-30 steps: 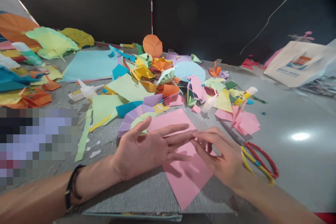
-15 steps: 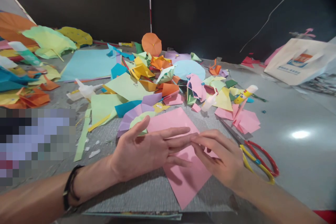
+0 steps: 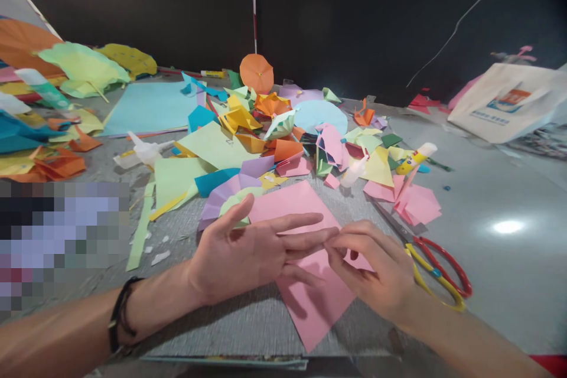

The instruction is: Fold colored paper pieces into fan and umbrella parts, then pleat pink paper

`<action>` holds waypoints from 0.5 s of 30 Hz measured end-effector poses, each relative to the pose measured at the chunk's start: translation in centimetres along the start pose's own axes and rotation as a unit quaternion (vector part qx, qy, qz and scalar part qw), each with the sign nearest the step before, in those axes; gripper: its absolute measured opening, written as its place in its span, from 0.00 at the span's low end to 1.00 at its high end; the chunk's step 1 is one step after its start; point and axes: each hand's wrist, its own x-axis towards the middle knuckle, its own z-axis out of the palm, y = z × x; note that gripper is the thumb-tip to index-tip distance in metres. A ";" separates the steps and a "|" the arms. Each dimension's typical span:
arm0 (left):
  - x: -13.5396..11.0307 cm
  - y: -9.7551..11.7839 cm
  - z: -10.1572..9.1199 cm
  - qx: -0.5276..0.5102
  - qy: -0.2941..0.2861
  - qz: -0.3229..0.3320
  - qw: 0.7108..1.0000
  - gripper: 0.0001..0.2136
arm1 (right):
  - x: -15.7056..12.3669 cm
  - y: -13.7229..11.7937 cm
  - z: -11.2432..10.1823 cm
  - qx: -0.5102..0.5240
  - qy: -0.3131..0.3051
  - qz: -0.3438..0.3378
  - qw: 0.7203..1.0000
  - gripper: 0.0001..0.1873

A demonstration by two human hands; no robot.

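The pink sheet (image 3: 319, 295) lies flat on the gray tabletop (image 3: 212, 331). Above the sheet, the left hand (image 3: 248, 248) is palm up, its fingers extended and unclenched. Over the sheet's right edge, the right hand (image 3: 376, 266) bends its fingers together against a left fingertip (whether they grip anything, I cannot tell). Scissors (image 3: 436, 273) lie right of the sheet; pleated purple paper (image 3: 217, 201) sits left of it.

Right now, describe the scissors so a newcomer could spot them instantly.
Find the white bag at the back right, then come forward to the person's right hand. The scissors lie just right of it, blades beside folded pink paper. Unlike that paper, they have red and yellow handles.
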 end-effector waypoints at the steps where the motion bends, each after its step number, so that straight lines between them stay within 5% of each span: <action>1: 0.0 0.0 0.0 0.002 0.000 0.001 1.000 0.42 | 0.0 0.0 0.0 0.001 0.004 0.005 1.000 0.09; 9: 0.0 0.1 0.1 0.007 0.005 0.000 1.000 0.43 | 0.4 -0.1 -0.1 -0.020 -0.001 -0.035 0.999 0.12; 15: 0.2 -0.2 0.3 0.018 0.005 0.015 1.000 0.41 | 0.0 0.2 0.1 0.019 -0.005 0.020 1.000 0.11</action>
